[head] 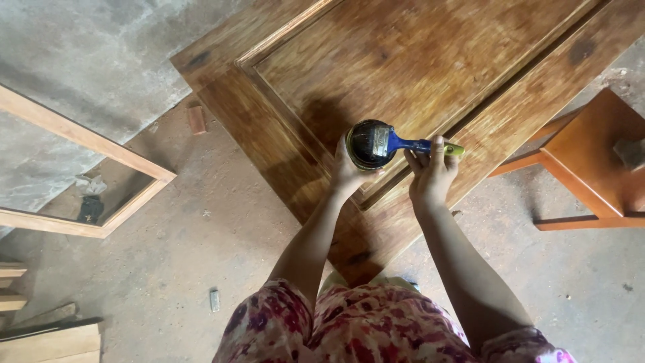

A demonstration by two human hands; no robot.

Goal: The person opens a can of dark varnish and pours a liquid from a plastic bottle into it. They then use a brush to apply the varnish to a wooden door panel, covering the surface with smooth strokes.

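A round can of dark varnish (365, 142) is gripped from below by my left hand (344, 171), held above a brown panelled wooden door (430, 60) lying flat. A paintbrush with a blue and yellow-green handle (410, 144) is in my right hand (430, 171). Its dark bristles rest across the can's open top. Both hands hover over the door's near edge rail.
A pale wooden frame (87, 141) leans at the left over the concrete floor. An orange-brown wooden stool (591, 161) stands at the right. Small wood offcuts (196, 119) and planks (50, 343) lie on the dusty floor at the left and lower left.
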